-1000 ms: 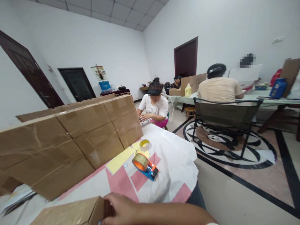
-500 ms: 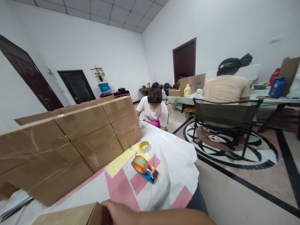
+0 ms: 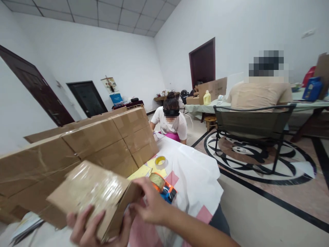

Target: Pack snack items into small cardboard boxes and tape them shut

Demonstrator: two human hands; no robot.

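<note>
A small cardboard box (image 3: 94, 190), with glossy clear tape across its top, is held tilted above the table. My left hand (image 3: 97, 226) grips it from below and in front, fingers wrapped round its near side. At the box's right end, my right hand (image 3: 151, 202) has its fingers closed on the edge of the end face. Just behind my right hand lies a blue and orange tape dispenser (image 3: 168, 192) with a tape roll in it, partly covered by that hand. Farther back sits a loose roll of tape (image 3: 160, 162).
Stacked cardboard boxes (image 3: 102, 140) form a wall along the left of the cloth-covered table (image 3: 197, 171). Papers (image 3: 25, 228) lie at the lower left. One person (image 3: 171, 120) sits across the table; another (image 3: 259, 94) sits in a chair (image 3: 254, 123) at the right.
The small box has come up from the table's near edge into fuller view, tilted. My left hand has appeared under it, and my right hand has risen with it.
</note>
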